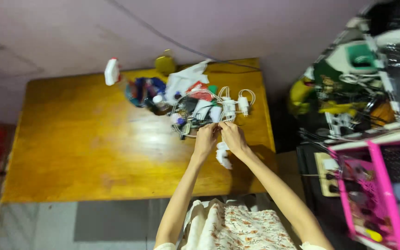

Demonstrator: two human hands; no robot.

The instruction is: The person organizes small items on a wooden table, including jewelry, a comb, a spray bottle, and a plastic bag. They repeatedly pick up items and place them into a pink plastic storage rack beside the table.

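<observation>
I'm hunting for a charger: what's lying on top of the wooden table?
On the wooden table lies a heap of white cables and chargers, a white cloth and a white bottle. Whatever is beneath the heap is covered.

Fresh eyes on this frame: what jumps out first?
The two bare hands, left hand and right hand, meet at the near edge of a tangled heap of white chargers and cables on the glossy yellow-orange wooden table; a small crumpled white piece lies just under them. Next, the bright pink plastic mesh basket at the lower right. A white spray bottle stands at the table's far edge.
</observation>
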